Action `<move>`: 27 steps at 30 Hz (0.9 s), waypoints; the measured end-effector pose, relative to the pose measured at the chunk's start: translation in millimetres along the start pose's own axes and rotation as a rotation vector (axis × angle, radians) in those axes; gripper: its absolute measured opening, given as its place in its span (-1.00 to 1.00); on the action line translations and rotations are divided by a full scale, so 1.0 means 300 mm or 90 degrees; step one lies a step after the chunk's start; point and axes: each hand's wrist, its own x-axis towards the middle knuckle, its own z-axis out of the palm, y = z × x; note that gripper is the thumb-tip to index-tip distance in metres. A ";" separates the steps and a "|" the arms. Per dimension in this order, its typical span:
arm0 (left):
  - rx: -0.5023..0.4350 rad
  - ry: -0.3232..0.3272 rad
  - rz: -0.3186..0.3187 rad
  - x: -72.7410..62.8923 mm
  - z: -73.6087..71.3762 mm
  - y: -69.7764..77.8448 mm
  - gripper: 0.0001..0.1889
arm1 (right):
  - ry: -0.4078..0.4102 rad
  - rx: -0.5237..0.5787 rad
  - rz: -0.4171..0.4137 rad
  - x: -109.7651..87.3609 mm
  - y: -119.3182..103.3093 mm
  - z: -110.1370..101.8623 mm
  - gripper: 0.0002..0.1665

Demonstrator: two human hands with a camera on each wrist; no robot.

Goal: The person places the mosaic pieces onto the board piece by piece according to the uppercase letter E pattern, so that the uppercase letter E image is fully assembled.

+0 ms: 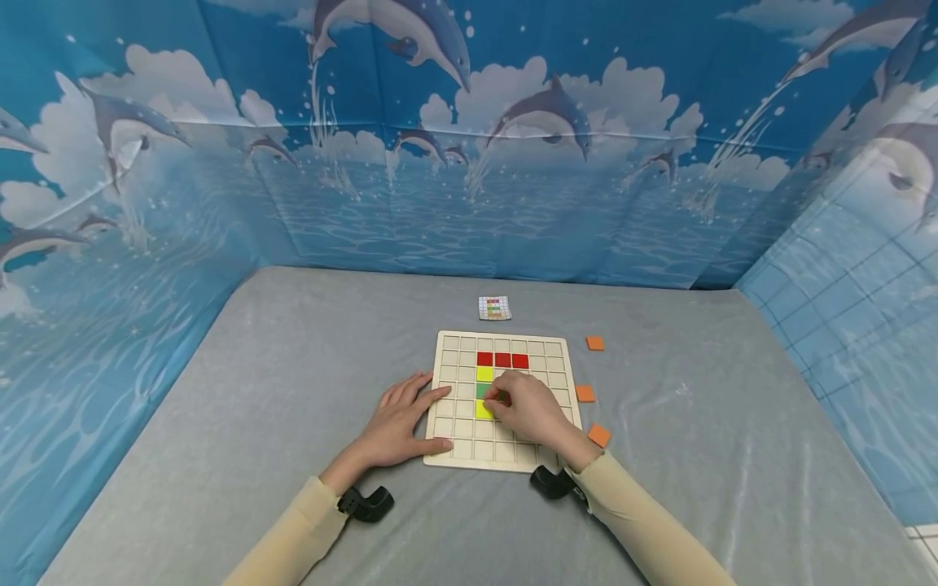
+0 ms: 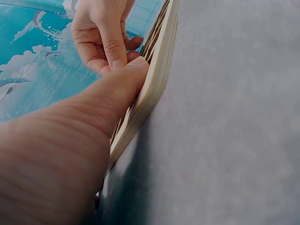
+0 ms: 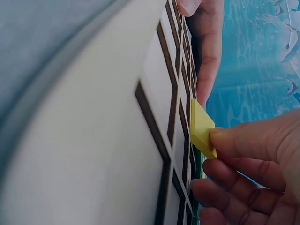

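Observation:
A pale wooden grid board (image 1: 447, 427) lies on the grey table surface. My right hand (image 1: 529, 407) pinches a yellow square tile (image 3: 201, 127) between thumb and fingertips, the tile tilted close over the grid. Above it in the same column are a green tile (image 1: 482, 391) and another yellow tile (image 1: 484, 373); a row of red tiles (image 1: 502, 360) tops them. The right hand covers part of the grid. My left hand (image 1: 396, 423) rests along the board's left edge with fingers spread, thumb on the lower left corner.
Three orange tiles (image 1: 595, 343) lie on the table to the right of the board. A small card (image 1: 494, 308) printed with a coloured grid sits beyond its far edge. A dolphin-patterned curtain (image 1: 454, 220) stands behind the table.

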 end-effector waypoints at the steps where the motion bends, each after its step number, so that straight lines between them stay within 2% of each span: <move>1: 0.000 0.001 0.000 0.000 0.000 0.000 -0.15 | 0.001 -0.003 0.001 0.000 0.000 0.001 -0.88; 12: 0.001 0.004 0.004 -0.002 0.005 -0.006 -0.15 | 0.007 -0.023 0.010 0.001 0.002 0.014 -0.84; 27: -0.002 0.004 0.004 -0.004 0.001 0.003 -0.16 | -0.013 0.000 -0.004 -0.018 0.016 0.004 -0.77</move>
